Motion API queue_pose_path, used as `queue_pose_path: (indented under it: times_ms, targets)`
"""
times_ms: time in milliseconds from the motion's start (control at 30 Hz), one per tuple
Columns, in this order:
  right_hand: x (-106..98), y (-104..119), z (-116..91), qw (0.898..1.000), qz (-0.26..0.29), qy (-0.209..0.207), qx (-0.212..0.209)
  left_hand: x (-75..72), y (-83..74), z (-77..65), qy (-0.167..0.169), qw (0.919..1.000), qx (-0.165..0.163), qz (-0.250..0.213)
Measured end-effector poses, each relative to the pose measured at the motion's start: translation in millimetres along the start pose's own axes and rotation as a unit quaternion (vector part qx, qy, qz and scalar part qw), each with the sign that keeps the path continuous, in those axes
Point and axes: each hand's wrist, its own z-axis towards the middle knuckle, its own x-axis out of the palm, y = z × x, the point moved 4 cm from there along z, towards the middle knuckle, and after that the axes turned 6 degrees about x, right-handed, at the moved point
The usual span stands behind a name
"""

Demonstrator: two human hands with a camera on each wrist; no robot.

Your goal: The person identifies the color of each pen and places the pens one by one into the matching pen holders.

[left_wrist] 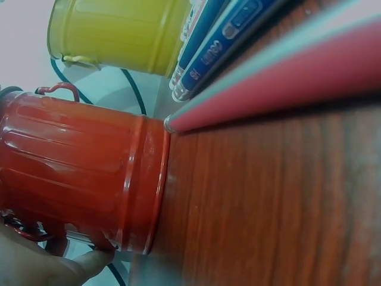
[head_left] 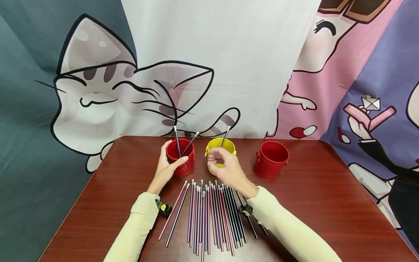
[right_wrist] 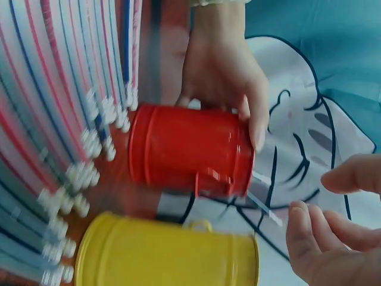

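The right hand hangs at the near side of the yellow bucket, fingers bent with a gap between thumb and fingertips — nothing shows between them — while the left hand grips the left red bucket, thumb by its rim. The row of pencils lies on the person's side of both hands, so from the right hand's fingers it is back toward the body and lower, flat on the table. Their long axes run roughly from the buckets to the person, white-tipped ends away; the two leftmost slant apart from the bunch, and those at the right pass under the right wrist. The right hand seems the nearer to most of them; the left is near only the slanted pair, and is taken up by its bucket. Beyond the white tips stand the containers: two pencils lean in the left red bucket, one pencil in the yellow bucket, and the right red bucket stands apart, no pencil showing above its rim. Under everything is the brown table; behind it hangs a printed cloth.
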Motion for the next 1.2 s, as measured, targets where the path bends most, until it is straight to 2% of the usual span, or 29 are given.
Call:
queue_pose_path:
  times_ms: [67,167,333,467,533,700,900,1000,1200]
  targets:
    - [-11.8,4.3,-7.3,1.0,-0.011,0.004,0.012,-0.1,0.1,0.1,0.0,1.0,0.001,0.0]
    - [-26.0,-3.0,-15.4,0.999,-0.031,0.006,0.024,-0.2,-1.6,0.5,0.002,1.0,0.009,-0.001]
    - [-40.7,-39.4,-26.0,0.995,-0.089,0.022,0.043,-1.7,-1.3,-0.9,0.003,0.9999,0.01,0.002]
    - [-48.8,-61.5,-35.6,0.987,-0.144,0.036,0.059,-2.2,-1.0,-0.6,0.002,1.0,0.006,0.003]
    - [-51.6,-68.6,-41.0,0.982,-0.168,0.047,0.071,-1.6,-1.3,0.6,0.004,1.0,0.007,0.002]
    - [-54.0,-85.7,-52.2,0.96,-0.245,0.082,0.107,-0.9,-1.3,1.0,0.003,1.0,0.007,-0.001]
    - [-51.3,-99.7,-62.6,0.935,-0.291,0.118,0.168,-3.0,0.4,-0.7,0.002,1.0,-0.004,0.002]
    - [-49.9,-103.9,-67.6,0.926,-0.303,0.125,0.186,-2.8,0.1,0.2,0.01,0.9998,-0.016,0.005]
    - [-47.9,-109.5,-75.9,0.921,-0.326,0.115,0.18,-1.9,-4.3,-0.4,0.02,0.9991,-0.034,0.018]
